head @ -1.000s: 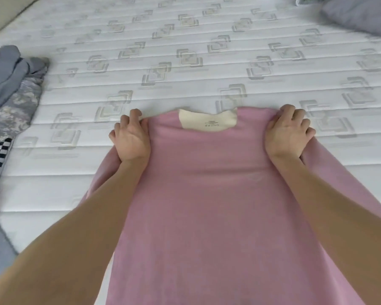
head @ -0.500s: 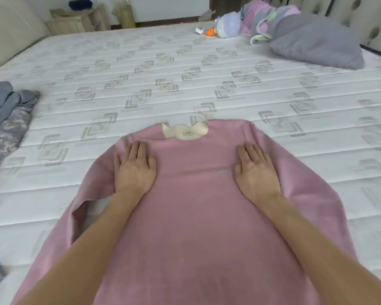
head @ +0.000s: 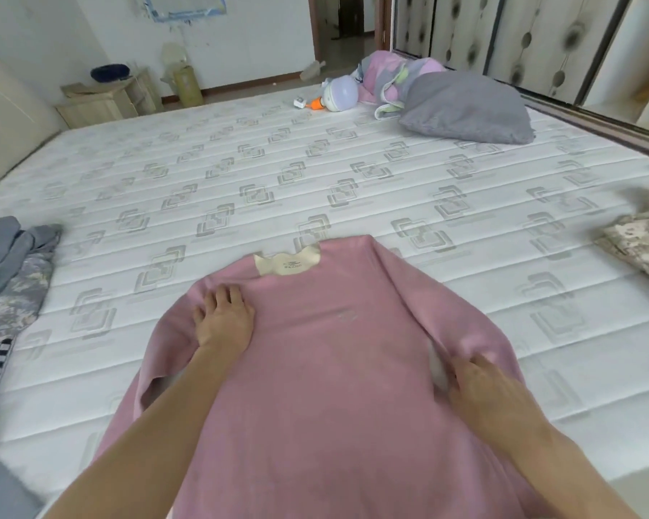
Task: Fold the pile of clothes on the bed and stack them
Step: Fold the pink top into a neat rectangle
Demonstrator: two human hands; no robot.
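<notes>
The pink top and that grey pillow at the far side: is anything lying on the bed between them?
No. In the head view, only bare patterned mattress lies between the pink top and the grey pillow.

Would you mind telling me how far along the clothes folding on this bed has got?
Done: one camouflage garment lies apart at the right, seemingly folded. In hand: the pink top is spread flat, unfolded; the left hand presses near its shoulder, while the blurred right hand is at its right sleeve. Left: the pile of grey, patterned and checkered clothes on the left remains unfolded.
</notes>
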